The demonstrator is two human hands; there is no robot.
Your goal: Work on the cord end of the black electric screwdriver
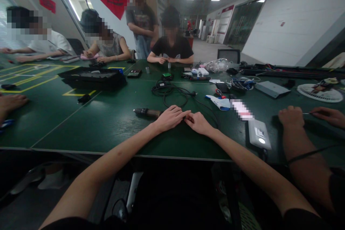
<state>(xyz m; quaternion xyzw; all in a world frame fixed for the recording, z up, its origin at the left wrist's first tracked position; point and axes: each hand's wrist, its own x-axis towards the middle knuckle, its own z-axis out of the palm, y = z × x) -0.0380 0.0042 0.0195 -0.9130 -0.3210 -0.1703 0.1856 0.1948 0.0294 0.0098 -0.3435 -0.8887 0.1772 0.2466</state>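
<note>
Across the middle of the frame, a green table [107,122] is stretching wide, bearing a black tray [94,83] at left. Above centre, a corded black adapter [162,84] is lying. At centre, the left hand [171,119], fingers nearly straight, is meeting the curled right hand [199,123] at the fingertips. Just left of them, a drill-like tool [147,112] is lying (tip pointing left). A small dark piece [185,117] is showing between the fingertips; whether either hand is clamping it, I can't tell.

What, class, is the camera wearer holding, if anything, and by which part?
A small dark thing seems held where the left hand and right hand meet; they hide too much to tell which part.
</note>
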